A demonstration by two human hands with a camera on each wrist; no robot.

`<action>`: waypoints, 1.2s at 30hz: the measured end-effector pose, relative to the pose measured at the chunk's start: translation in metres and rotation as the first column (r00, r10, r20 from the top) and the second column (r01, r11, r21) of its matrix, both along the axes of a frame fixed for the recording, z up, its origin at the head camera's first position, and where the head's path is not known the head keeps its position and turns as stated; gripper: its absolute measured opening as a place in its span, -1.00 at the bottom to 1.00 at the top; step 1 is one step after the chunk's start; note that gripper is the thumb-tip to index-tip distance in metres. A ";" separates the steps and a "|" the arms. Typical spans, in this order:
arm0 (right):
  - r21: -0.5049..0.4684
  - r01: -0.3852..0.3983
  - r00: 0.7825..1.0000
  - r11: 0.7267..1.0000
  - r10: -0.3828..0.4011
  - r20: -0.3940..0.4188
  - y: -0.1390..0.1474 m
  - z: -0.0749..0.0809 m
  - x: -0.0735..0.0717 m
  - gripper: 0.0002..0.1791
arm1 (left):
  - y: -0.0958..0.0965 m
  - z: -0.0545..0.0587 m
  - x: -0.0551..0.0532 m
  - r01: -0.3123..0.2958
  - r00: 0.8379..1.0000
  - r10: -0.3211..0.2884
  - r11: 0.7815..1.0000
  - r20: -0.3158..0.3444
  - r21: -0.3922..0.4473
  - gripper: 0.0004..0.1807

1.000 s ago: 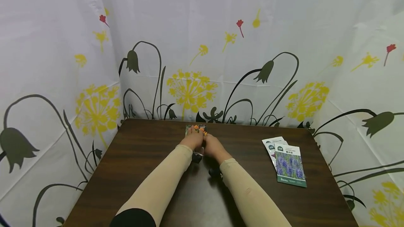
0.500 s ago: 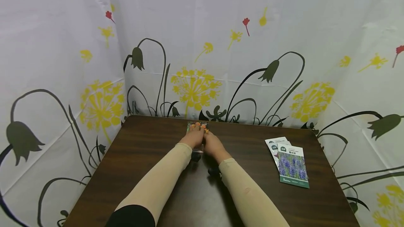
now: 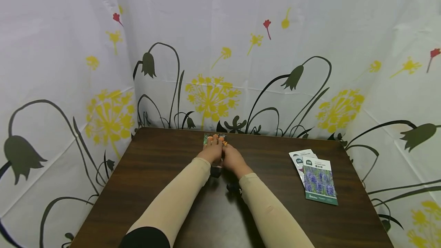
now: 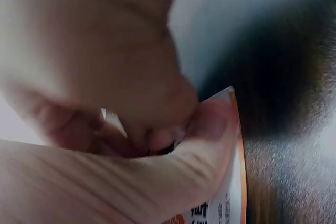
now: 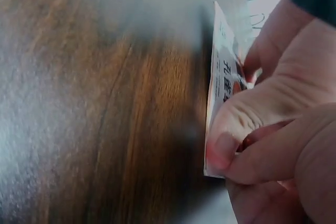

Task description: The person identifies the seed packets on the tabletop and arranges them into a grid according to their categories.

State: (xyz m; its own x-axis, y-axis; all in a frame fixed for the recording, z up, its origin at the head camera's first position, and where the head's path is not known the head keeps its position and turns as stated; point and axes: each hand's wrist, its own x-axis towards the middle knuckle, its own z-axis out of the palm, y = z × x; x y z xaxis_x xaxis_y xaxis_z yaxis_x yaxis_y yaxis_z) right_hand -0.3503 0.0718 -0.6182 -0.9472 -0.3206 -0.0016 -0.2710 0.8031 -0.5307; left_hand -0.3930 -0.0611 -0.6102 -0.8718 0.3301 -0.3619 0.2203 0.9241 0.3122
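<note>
Both hands are together on a seed packet (image 3: 206,139) with orange flowers on it, near the table's far edge. My left hand (image 3: 212,152) holds it, fingers stretched over its flowered face. In the left wrist view, the left thumb (image 4: 194,166) presses on the packet's white, lettered part (image 4: 234,182). My right hand (image 3: 234,160) pinches at the packet's near corner, close against the left thumb. The right wrist view shows the packet (image 5: 216,98) edge-on, with the right fingers (image 5: 268,156) bent at its corner. Much of the packet is hidden by the hands.
Further seed packets lie overlapping at the right of the dark wooden table (image 3: 165,171); the top packet (image 3: 319,181) shows purple flowers. A white curtain (image 3: 213,18) printed with flowers hangs behind the table and along both sides.
The head view has shifted slightly. Both hands stay on the packet in nearly the same place; the left fingers lie a little further over its far end than a second ago.
</note>
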 end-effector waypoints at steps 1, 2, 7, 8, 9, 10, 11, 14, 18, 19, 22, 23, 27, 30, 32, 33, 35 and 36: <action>-0.001 -0.002 1.000 1.000 0.002 0.000 0.000 -0.003 -0.002 -0.50 | -0.001 0.001 0.000 0.004 1.000 -0.004 1.000 0.006 -0.002 0.26; 0.010 -0.008 1.000 1.000 0.009 -0.019 -0.001 -0.013 -0.007 -0.51 | -0.002 0.003 0.000 0.010 1.000 -0.010 1.000 0.014 -0.005 0.27; 0.138 0.005 0.995 0.990 0.009 -0.102 -0.007 -0.043 -0.019 -0.42 | -0.002 0.024 0.010 0.004 1.000 -0.005 1.000 0.028 0.014 0.01; 0.152 0.011 0.994 0.988 0.006 -0.111 -0.008 -0.045 -0.020 -0.42 | -0.002 0.027 0.013 0.003 1.000 -0.003 1.000 0.021 0.014 -0.03; 0.156 0.017 0.995 0.988 -0.001 -0.102 -0.010 -0.041 -0.017 -0.41 | -0.002 0.028 0.014 -0.004 1.000 0.004 1.000 0.013 0.016 -0.10; 0.169 0.017 0.993 0.985 0.002 -0.117 -0.010 -0.043 -0.017 -0.43 | -0.002 0.030 0.015 -0.005 1.000 0.005 1.000 0.004 0.012 -0.12; 0.157 0.014 0.994 0.988 0.004 -0.112 -0.009 -0.038 -0.013 -0.47 | -0.002 0.031 0.017 -0.007 1.000 0.007 1.000 0.000 0.012 -0.13; 0.087 -0.043 0.997 0.995 0.049 -0.065 -0.003 -0.029 -0.004 -0.71 | -0.003 0.029 0.020 0.000 1.000 0.000 1.000 0.001 -0.008 -0.14; -0.027 -0.100 0.994 0.995 0.101 0.036 0.006 -0.001 0.011 -0.89 | -0.005 0.029 0.021 0.000 0.999 0.000 1.000 0.034 0.002 -0.01; -0.039 -0.091 0.992 0.995 0.093 0.079 0.006 0.012 0.017 -0.87 | -0.006 0.022 0.016 0.000 0.999 -0.001 1.000 0.032 0.022 0.01; -0.105 -0.086 0.989 0.991 0.098 0.113 0.014 0.017 0.019 -0.83 | -0.005 0.017 0.009 -0.006 0.999 0.004 0.999 0.037 0.047 0.01; -0.121 -0.076 0.989 0.990 0.090 0.117 0.016 0.016 0.020 -0.81 | -0.003 0.017 0.009 -0.005 0.999 0.003 0.999 0.038 0.048 -0.01; -0.199 -0.028 0.996 0.980 0.044 0.073 0.024 0.012 0.024 -0.75 | 0.002 0.031 0.015 0.021 1.000 -0.021 1.000 0.016 -0.010 0.09; -0.216 0.000 1.000 0.976 0.005 0.025 0.028 0.010 0.027 -0.77 | 0.003 0.025 0.012 0.055 0.998 -0.057 0.996 -0.022 -0.066 0.27; -0.210 0.006 1.000 0.978 -0.007 -0.004 0.032 0.010 0.031 -0.78 | 0.002 0.019 0.008 0.059 0.998 -0.062 0.993 -0.025 -0.099 0.35; -0.205 0.006 1.000 0.979 -0.011 -0.019 0.034 0.009 0.032 -0.78 | 0.002 0.012 0.004 0.057 0.998 -0.059 0.993 -0.022 -0.105 0.39; -0.215 0.023 0.999 0.976 -0.031 -0.036 0.040 0.010 0.037 -0.78 | 0.000 -0.005 -0.006 0.051 0.998 -0.054 0.993 -0.027 -0.110 0.46; -0.220 0.031 0.998 0.975 -0.044 -0.051 0.043 0.010 0.039 -0.79 | 0.000 -0.008 -0.008 0.044 0.998 -0.048 0.992 -0.028 -0.120 0.49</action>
State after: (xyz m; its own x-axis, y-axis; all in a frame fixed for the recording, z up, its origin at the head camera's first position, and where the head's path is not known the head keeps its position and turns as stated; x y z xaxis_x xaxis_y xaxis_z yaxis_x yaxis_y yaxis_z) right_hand -0.3111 0.1153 -0.6084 -0.9552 -0.2715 0.1175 -0.2767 0.6793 -0.6797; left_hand -0.4010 -0.0616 -0.6187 -0.8681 0.3259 -0.3744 0.2709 0.9431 0.1929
